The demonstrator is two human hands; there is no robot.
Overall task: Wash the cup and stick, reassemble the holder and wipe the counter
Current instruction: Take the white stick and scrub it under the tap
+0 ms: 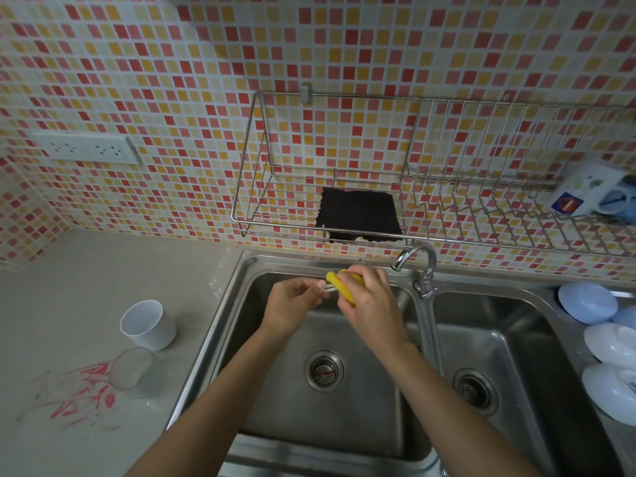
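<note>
Your forearms reach over the left basin of the steel sink (220, 325). Your left hand (292, 306) pinches the thin pale stick (329, 288) between its fingertips, and your right hand (370, 301) is closed around a yellow sponge (339, 287) folded over that stick. To your left, on the counter (69, 287), the white cup (148, 324) stands upright, with a clear holder piece (129, 368) lying just beside it by red smears (82, 395). Beyond, a dark cloth (359, 213) lies in the wire rack (254, 201) above the tap (418, 261).

Mosaic tile wall (172, 63), wire rack (344, 160), possibly 2 sockets (86, 149)
</note>
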